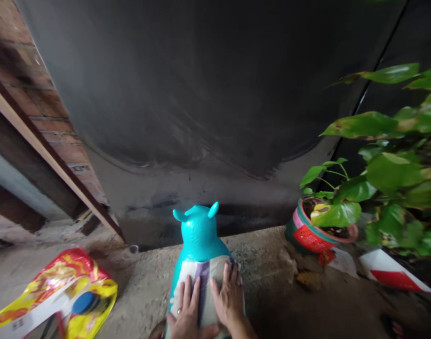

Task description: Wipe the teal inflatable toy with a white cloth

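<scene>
While both hands press flat and spread on a folded cloth [204, 292] draped over its back, the left hand [187, 308] beside the right hand [228, 301], a turquoise inflatable animal toy [199, 233] stands near centre on rough concrete floor [145, 287]; it looks light, springy, slick, best gripped by its ears. A potted plant [319, 230] sits right, a printed plastic bag [56, 292] near left, a dark wall [201, 94] beyond.

Dim, soft daylight; wide-angle bending and blur at the edges.
</scene>
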The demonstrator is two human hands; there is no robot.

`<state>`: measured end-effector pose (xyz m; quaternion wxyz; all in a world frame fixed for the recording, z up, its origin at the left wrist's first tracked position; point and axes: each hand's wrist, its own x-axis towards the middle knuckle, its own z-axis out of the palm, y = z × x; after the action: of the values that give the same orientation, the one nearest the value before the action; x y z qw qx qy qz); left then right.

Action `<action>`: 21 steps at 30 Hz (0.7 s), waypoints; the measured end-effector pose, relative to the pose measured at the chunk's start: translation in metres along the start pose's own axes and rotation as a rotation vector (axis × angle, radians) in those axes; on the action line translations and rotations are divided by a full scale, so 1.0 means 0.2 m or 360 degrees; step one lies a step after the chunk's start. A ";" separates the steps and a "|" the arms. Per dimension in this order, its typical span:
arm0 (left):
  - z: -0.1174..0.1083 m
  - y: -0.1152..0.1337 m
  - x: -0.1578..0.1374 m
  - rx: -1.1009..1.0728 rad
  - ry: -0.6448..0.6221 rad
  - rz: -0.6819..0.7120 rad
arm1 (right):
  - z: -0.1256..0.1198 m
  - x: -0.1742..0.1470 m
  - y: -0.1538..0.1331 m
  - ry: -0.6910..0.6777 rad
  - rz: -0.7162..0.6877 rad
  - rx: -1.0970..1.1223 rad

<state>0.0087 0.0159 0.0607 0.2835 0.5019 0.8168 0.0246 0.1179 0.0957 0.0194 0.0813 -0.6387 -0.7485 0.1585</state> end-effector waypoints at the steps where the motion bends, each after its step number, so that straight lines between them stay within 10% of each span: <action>1: -0.02 0.00 0.04 -0.0024 0.0030 -0.0010 | 0.00 0.06 -0.02 -0.0004 -0.0027 0.0016; 9: -0.06 0.00 0.22 -0.0087 0.0223 -0.0057 | 0.04 0.28 -0.13 0.0121 -0.0144 0.0060; 21: 0.10 -0.09 -0.05 -0.0094 0.0204 0.0022 | 0.07 -0.25 -0.02 0.0228 -0.0121 -0.0226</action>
<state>0.0078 -0.0068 0.0433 0.2450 0.4963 0.8287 0.0829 0.1182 0.0450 0.0124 0.0952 -0.6236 -0.7739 0.0559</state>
